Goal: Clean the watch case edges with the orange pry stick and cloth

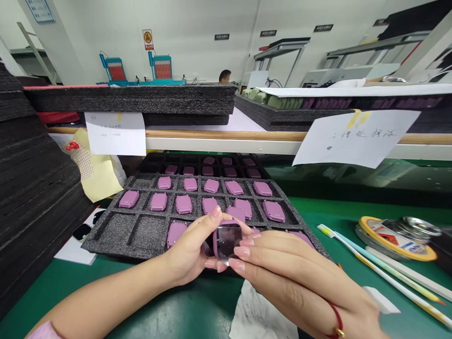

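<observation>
Head view: the left hand (189, 249) grips a purple watch (216, 245) between thumb and fingers, low in the middle, above the front edge of a black foam tray (116, 249). Its screen is square with rounded corners, dark and glossy, with pale reflections and small specks, framed by a smooth purple rim. A second dark glossy face (208, 246) shows just beside it in the same hand. The right hand (293, 270) rests its fingertips, close together, on the watch's right edge.

Matching purple cases (274, 211) lie in the tray: five in the far row, six in the next, and others partly hidden by the hands. Eight more show in a darker tray (151, 165) behind. Several carry a tiny pale mark, too small to read.

Two white sheets with handwriting hang from the shelf (261, 141): the left sheet (116, 134) has small faint lines, the right sheet (356, 139) a row of large Chinese characters, not clearly legible. Four dark wall signs (221, 36) are unreadable. On the green counter (169, 306) sit one crumpled cloth (259, 313) and one yellow-rimmed roll (395, 238) with a printed label.
</observation>
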Available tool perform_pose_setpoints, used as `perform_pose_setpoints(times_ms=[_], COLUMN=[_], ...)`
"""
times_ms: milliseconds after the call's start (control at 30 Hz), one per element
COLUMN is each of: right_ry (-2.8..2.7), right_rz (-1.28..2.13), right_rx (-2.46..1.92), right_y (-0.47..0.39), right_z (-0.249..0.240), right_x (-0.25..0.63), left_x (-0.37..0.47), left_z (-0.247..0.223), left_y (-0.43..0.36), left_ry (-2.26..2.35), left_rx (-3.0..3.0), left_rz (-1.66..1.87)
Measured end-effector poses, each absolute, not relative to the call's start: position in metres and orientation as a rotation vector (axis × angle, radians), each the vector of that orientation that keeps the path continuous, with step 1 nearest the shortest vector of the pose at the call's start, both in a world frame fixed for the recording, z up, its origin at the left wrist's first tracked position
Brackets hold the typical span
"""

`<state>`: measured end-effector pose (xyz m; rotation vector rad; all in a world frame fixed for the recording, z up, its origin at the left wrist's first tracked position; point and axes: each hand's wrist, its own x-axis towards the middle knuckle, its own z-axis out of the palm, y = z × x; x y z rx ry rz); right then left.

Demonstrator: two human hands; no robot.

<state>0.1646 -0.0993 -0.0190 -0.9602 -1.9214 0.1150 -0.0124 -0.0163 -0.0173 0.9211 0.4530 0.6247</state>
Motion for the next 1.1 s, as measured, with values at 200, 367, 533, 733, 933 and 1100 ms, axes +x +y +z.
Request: perform_pose_setpoints(times_ms=[200, 367, 533, 733, 933, 1100], right_ry=[-2.058, -2.017, -1.953, -1.898, -1.923, -1.94], right_rz=[-0.225, -0.264, -0.05, -0.008, -0.007, 0.0], right_rx=[-0.783, -0.895, -0.985, -0.968, -0.947, -0.943], right_y=[-0.082, -0.079, -0.078, -0.075, -0.072, -0.072], right_z=[-0.007, -0.007, -0.016, -0.008, -0.009, -0.009], right_x=[0.159, 0.15, 0.146, 0.151, 0.152, 0.153], left_x=[-0.011, -0.011, -0.011, -0.01, -0.011, -0.011], left_z=[-0.016, -0.017, -0.02, -0.018, -0.015, -0.014], left_y=[-0.018, -0.021, -0.021, -0.019, -0.018, -0.019], left_ry=[0.464, 0.472, 0.413, 0.501, 0.49, 0.499], left_rx=[0.948, 1.021, 1.102, 0.942, 0.929, 0.905], left_rz=[0.657, 0.706, 0.699, 0.702, 0.659, 0.653])
